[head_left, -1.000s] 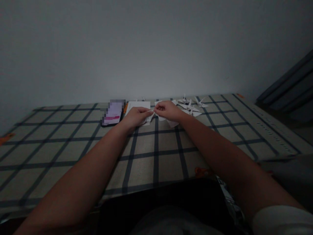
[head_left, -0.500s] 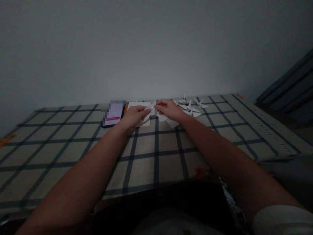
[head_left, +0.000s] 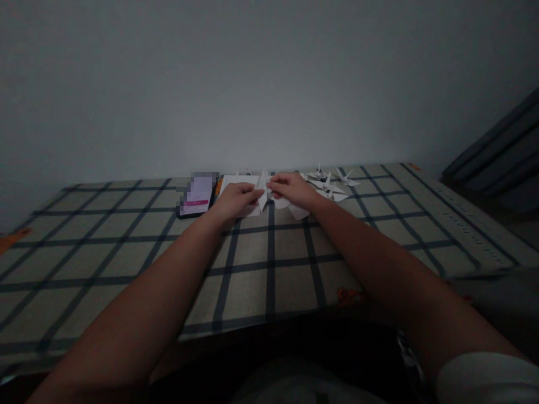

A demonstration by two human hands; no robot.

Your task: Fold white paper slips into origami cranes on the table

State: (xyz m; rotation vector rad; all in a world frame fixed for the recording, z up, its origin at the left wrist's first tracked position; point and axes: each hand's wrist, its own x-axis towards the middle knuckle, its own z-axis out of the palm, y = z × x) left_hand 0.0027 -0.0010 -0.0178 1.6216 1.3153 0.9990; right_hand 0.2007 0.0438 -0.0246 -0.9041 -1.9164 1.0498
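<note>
Between my two hands stands a narrow piece of folded white paper (head_left: 263, 191), its pointed end up. My left hand (head_left: 236, 201) pinches its left side with thumb and fingers. From the right, my right hand (head_left: 293, 189) is closed on the same folded paper near its middle; part of the paper is hidden by the fingertips. Under and beside the hands lie white paper sheets (head_left: 239, 179) and a loose paper piece (head_left: 298, 211). To the right of my right hand sit several folded paper cranes (head_left: 330, 191).
A phone (head_left: 197, 196) with a lit screen lies left of my hands, beside an orange item (head_left: 218, 186). The checked tablecloth (head_left: 252, 269) covers the table up to the grey wall (head_left: 269, 84). Dark folded fabric (head_left: 501, 140) is at the right.
The folded paper has turned from a leftward slant to nearly upright between my hands. Both hands stay in almost the same place, still pinching it.
</note>
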